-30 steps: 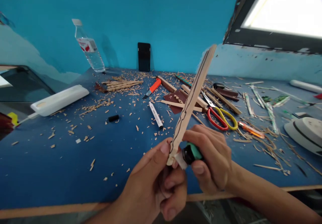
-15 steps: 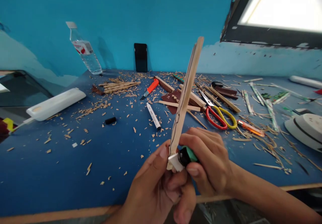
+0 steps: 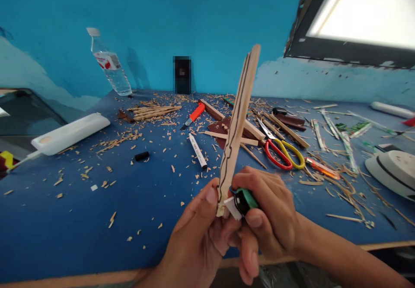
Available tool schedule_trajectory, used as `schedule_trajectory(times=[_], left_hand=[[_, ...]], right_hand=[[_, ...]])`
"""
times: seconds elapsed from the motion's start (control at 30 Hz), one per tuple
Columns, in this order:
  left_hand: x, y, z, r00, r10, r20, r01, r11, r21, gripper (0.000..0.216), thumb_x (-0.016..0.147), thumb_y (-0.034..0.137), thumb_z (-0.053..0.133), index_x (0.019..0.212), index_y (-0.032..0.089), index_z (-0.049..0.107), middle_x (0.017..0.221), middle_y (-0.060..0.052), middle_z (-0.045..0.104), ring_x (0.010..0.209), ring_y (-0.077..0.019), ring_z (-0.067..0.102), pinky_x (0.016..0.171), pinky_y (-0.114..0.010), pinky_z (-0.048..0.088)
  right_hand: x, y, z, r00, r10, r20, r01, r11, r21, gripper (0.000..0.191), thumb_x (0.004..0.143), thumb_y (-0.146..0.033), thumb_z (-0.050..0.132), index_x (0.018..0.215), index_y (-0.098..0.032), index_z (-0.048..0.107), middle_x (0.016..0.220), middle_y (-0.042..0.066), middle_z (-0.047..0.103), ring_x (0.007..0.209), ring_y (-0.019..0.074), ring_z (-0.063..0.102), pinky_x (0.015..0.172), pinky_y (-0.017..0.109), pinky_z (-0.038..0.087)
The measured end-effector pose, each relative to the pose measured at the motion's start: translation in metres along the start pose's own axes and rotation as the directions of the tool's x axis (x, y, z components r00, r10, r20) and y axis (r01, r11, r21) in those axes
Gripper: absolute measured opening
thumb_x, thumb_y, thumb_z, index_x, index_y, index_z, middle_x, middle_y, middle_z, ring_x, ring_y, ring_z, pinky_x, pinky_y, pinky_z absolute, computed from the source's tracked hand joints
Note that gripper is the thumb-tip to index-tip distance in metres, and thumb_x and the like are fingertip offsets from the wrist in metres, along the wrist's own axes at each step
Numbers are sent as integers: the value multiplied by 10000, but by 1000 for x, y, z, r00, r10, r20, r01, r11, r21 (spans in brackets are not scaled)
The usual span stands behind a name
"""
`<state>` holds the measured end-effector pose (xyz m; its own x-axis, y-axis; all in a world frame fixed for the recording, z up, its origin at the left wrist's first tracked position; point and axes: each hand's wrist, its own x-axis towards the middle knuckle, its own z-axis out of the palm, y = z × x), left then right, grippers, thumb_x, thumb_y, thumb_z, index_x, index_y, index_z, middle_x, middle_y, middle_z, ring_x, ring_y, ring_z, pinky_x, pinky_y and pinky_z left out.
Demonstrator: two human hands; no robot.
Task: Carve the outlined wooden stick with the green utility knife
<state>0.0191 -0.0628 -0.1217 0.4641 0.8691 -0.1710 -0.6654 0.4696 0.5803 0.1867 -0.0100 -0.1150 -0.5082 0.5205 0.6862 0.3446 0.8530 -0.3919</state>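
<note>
My left hand point(image 3: 197, 232) is closed round the lower end of a pale wooden strip point(image 3: 240, 119), which stands upright and leans right at the top. Wavy dark lines are drawn along its face. In my right hand point(image 3: 267, 208) is a utility knife point(image 3: 245, 200) with a green and black handle. Its short, wide, pale blade sits just right of the strip's lower end, above the left fingers. The palm side of the right hand is hidden.
Wood shavings litter the blue table point(image 3: 65, 227). Beyond the hands lie a marker point(image 3: 197, 150), its black cap point(image 3: 142, 156), an orange cutter point(image 3: 193, 115), scissors point(image 3: 282, 152) and wood pieces. A bottle point(image 3: 112, 68) and a phone point(image 3: 182, 76) stand by the wall; a white lamp point(image 3: 71, 133) lies left.
The knife blade has moved right, off the strip's lower end, which it crossed before. The strip has turned slightly, showing more of its lined face.
</note>
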Motion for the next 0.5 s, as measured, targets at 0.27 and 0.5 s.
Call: schedule_trajectory(times=[0.27, 0.5], left_hand=[[-4, -2, -5, 996, 64, -66, -58, 995, 78, 365, 957, 584, 645, 1017, 225, 634, 667, 25, 626, 549, -163, 670, 478, -248, 522], [-2, -7, -8, 996, 69, -62, -64, 995, 82, 371, 979, 573, 616, 1055, 211, 635, 680, 5, 659, 566, -179, 695, 496, -256, 567]], right_hand=[[0, 4, -4, 997, 13, 74, -14, 1000, 13, 258, 1053, -399, 388, 1003, -195, 538, 744, -4, 464, 611, 160, 391, 557, 334, 293], [2, 4, -5, 996, -5, 90, 3, 1000, 19, 335, 1084, -438, 303, 984, -206, 524, 731, 1, 488, 599, 161, 408, 552, 336, 308]])
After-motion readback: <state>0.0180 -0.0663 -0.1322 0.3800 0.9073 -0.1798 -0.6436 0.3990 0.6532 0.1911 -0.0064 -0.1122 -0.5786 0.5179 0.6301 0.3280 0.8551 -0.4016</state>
